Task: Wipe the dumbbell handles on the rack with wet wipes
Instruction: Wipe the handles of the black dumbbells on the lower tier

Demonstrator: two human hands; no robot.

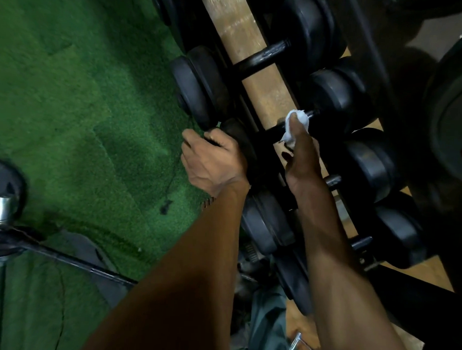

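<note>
- The white wet wipe (pixel 295 124) is pressed onto the dark handle (pixel 274 129) of one dumbbell in the middle of the rack (pixel 257 58).
- The wipe is held by the right hand (pixel 302 153), with the thumb laid over it; the other fingers are hidden under the handle, so how they are curled cannot be told.
- The near weight (pixel 239 138) of that same dumbbell is gripped by the left hand (pixel 212 158), with the fingers curled over its edge, likely to keep it from rolling.
- This handle is being wiped now, so the job looks only partly done.
- Whether the dumbbell above (pixel 265 57) has been wiped cannot be told; no wet shine is seen for sure.
- The dumbbells lower down (pixel 334 179) have handles mostly hidden by the arms, and they may be left to do.
- The handle runs from lower left to upper right in the view, across the wooden rail, with one weight at each end.
- The wipe would best be slid along that long line.
</note>
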